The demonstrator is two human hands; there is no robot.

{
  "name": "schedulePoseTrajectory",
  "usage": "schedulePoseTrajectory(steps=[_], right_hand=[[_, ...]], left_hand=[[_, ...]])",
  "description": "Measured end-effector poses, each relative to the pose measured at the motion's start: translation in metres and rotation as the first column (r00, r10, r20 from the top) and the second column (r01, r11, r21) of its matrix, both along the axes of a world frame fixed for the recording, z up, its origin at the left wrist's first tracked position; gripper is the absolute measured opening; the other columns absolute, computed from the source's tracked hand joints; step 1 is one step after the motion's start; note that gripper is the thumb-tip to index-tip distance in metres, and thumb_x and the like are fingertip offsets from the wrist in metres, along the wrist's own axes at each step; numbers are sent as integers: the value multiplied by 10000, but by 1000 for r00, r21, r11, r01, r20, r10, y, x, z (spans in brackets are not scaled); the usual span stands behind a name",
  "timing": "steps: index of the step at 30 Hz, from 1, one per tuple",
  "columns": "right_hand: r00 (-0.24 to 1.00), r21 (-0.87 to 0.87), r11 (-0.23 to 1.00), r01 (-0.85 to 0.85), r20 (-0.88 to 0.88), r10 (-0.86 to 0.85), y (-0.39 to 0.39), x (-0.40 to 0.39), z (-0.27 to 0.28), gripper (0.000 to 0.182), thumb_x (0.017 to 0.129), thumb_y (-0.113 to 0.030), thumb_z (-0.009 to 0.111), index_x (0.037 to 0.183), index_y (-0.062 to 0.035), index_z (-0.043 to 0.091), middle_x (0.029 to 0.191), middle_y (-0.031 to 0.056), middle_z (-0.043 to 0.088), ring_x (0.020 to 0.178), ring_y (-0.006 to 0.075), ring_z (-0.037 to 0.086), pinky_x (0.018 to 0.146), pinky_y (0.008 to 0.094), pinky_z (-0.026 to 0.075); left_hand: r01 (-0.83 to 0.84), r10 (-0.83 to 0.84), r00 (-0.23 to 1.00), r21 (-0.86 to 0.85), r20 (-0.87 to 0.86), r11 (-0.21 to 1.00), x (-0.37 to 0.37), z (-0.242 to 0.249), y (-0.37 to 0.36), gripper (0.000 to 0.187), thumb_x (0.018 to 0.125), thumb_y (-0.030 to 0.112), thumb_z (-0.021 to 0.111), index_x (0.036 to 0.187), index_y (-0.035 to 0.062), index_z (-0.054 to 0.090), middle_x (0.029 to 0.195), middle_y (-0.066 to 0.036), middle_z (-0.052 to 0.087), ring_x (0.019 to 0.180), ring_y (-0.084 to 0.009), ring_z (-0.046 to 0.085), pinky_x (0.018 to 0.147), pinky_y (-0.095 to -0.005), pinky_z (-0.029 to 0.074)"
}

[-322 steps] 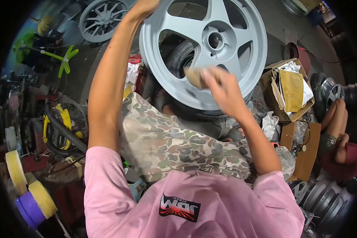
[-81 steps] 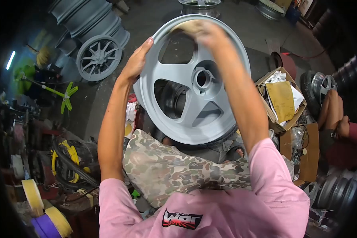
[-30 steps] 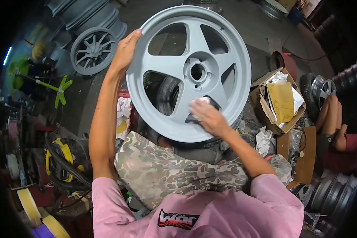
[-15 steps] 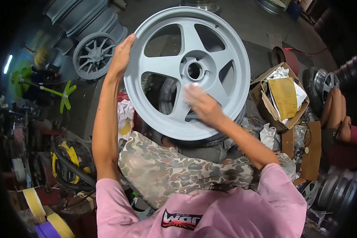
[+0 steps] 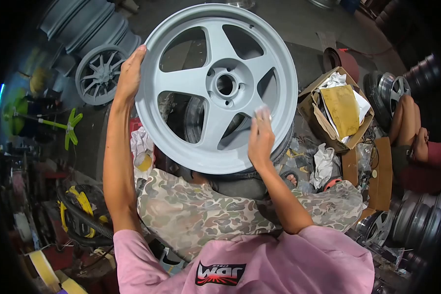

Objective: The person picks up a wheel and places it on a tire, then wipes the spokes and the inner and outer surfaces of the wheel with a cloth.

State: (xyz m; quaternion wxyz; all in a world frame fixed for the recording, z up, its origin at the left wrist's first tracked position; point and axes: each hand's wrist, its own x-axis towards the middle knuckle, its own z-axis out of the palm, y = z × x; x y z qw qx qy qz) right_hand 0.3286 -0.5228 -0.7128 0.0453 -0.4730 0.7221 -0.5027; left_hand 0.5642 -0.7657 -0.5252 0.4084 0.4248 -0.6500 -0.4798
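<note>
A pale grey five-spoke car wheel rim (image 5: 183,82) stands tilted in front of me, its face turned towards me. My left hand (image 5: 131,71) grips its outer lip at the upper left, fingers going round behind the edge. My right hand (image 5: 260,142) is at the lower-right spoke, closed on a small white pad (image 5: 262,112) held under the fingertips. Whether the pad is cloth or abrasive sheet I cannot make out. Through the openings a dark tyre (image 5: 195,120) shows behind the rim.
Grey wheels (image 5: 100,73) stand at the upper left beside a green fan (image 5: 71,128). On the right is a cardboard box (image 5: 345,142) with papers, near crumpled white paper (image 5: 323,164). Another person's legs (image 5: 404,122) show at the far right. Tape rolls (image 5: 43,264) lie lower left.
My right hand has moved from beside the hub to the lower-right spoke, the white pad under its fingers. My left hand keeps its hold. The view has shifted slightly.
</note>
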Motion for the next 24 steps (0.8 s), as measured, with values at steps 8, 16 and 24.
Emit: schedulePoseTrajectory(steps=[8, 16, 24], right_hand=[[984, 62, 997, 37, 174, -48, -138, -101, 58, 318, 1043, -108, 535, 1259, 105, 630, 1376, 331, 574, 1288, 481, 564, 1104, 490, 446], [998, -92, 996, 18, 65, -12, -127, -84, 36, 296, 1048, -147, 514, 1178, 75, 662, 1197, 323, 663, 1173, 485, 619, 991, 485, 500], [976, -376, 909, -182, -185, 119, -128, -45, 48, 268, 1012, -63, 594, 1228, 69, 683, 1351, 259, 629, 1284, 444, 583, 1094, 484, 460]], left_hand=[[-19, 21, 999, -59, 37, 998, -6, 2, 7, 521, 1098, 393, 502, 1391, -23, 615, 1245, -81, 688, 1117, -131, 622, 995, -263, 458], [-21, 23, 999, -47, 41, 999, -9, 10, 16, 514, 1108, 370, 490, 1386, -46, 609, 1233, -67, 682, 1099, -113, 608, 986, -252, 454], [1, 0, 1000, -100, 10, 995, -10, 7, 20, 489, 1101, 396, 512, 1323, -17, 651, 1154, -22, 664, 1064, -98, 575, 971, -247, 436]])
